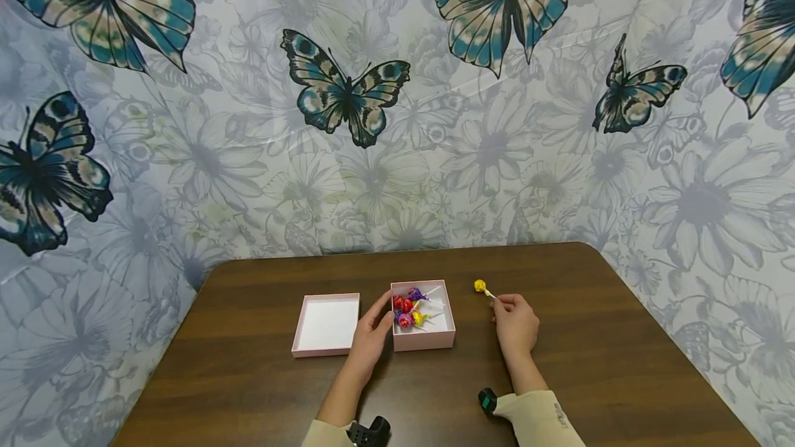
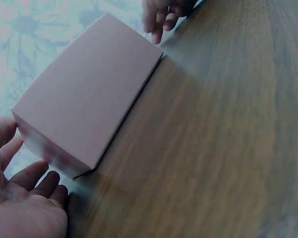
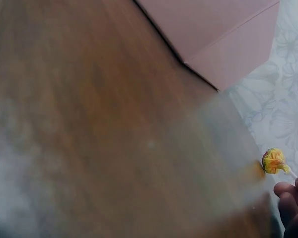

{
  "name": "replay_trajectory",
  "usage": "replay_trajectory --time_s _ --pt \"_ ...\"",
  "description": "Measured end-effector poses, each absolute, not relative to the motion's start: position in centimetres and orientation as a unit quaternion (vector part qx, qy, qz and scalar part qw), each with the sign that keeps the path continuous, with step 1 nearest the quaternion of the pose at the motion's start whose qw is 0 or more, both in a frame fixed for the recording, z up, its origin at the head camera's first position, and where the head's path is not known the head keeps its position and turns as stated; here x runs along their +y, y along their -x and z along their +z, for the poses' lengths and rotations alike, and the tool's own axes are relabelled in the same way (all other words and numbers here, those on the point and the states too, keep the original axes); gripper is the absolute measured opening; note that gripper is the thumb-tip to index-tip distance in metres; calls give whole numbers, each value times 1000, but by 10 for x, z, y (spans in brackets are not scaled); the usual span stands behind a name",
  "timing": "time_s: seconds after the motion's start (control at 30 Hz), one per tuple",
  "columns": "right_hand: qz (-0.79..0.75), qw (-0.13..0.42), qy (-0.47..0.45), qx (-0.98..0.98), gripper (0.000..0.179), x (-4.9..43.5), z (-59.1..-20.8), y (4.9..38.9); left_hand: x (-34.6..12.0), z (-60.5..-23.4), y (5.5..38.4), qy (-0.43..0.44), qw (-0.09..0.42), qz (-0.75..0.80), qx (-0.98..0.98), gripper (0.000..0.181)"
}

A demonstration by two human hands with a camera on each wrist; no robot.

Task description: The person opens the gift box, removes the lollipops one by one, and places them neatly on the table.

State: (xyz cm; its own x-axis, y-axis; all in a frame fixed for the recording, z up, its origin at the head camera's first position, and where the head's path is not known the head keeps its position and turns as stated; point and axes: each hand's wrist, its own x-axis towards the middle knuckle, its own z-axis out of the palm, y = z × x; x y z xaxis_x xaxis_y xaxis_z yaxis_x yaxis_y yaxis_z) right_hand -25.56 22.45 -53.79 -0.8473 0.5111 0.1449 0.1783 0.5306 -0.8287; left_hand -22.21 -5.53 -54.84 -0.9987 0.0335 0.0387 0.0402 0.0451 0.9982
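A yellow-wrapped lollipop (image 1: 480,286) is pinched by its white stick in my right hand (image 1: 517,326), to the right of the box. The right wrist view shows the same lollipop (image 3: 274,161) low over the table, its head pointing away from the fingers. My left hand (image 1: 370,336) touches the left side of a pink box (image 1: 424,341) with its fingers fairly straight. Inside that box lie several lollipops (image 1: 405,305) in red, purple, pink and yellow wrappers, with white sticks toward the right. In the left wrist view the fingers rest against the box's end wall (image 2: 52,153).
A shallow pink lid (image 1: 326,325) with a white inside lies left of the box, beside the left hand. Both stand on a brown wooden table (image 1: 248,378). A butterfly-patterned cloth (image 1: 373,185) hangs behind the table's far edge.
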Motion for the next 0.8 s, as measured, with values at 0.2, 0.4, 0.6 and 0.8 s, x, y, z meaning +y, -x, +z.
replay_trajectory --time_s 0.2,0.4,0.6,0.8 --pt "397 196 224 -868 16 223 -539 259 -55 -548 221 28 3 -693 -720 46" --pt "370 189 227 -881 17 222 -536 261 -55 -547 221 26 3 -696 -718 46" --pt "351 179 233 -889 18 221 -538 264 -54 -547 222 22 3 -694 -720 46" --pt "325 175 230 -901 19 221 -541 268 -54 -546 220 20 4 -689 -724 46"
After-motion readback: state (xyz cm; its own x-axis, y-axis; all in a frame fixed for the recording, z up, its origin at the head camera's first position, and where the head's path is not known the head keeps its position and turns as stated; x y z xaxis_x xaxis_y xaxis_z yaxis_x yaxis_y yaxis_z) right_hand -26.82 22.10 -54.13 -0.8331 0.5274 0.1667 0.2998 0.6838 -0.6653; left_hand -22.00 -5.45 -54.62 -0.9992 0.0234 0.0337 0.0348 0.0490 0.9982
